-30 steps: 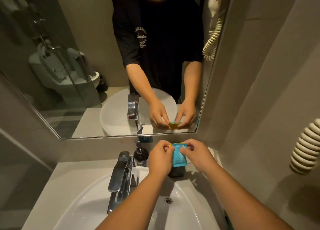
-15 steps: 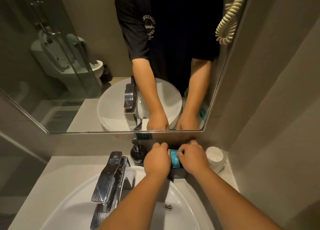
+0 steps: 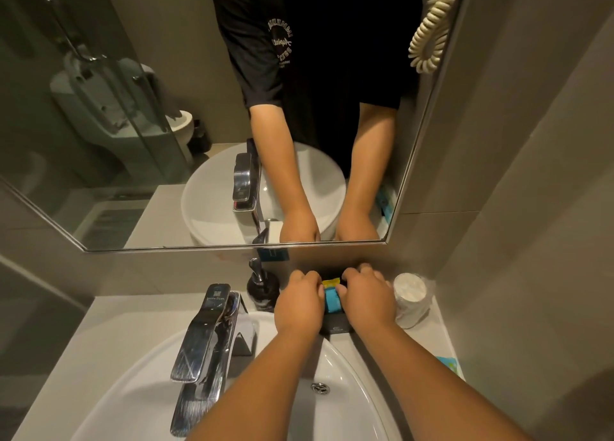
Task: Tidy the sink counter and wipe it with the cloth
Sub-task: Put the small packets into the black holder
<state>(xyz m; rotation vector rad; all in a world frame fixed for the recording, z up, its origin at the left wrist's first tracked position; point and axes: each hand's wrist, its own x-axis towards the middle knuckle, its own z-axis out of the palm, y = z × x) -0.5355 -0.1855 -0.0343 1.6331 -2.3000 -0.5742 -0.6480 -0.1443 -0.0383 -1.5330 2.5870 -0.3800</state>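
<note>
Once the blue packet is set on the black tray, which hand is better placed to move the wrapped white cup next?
Probably the right hand. The wrapped white cup stands just beside it, at the wall side of the counter. The left hand lies across the blue packet and black tray, nearer the soap bottle.

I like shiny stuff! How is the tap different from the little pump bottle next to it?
The tap is bright, mirror-like silver, while the pump bottle is dark, nearly black. The tap is long and flat, slanting out over the sink; the pump bottle is short and round and stands upright. The tap looks much bigger. Both sit at the back of the sink, left of the hands.
</note>
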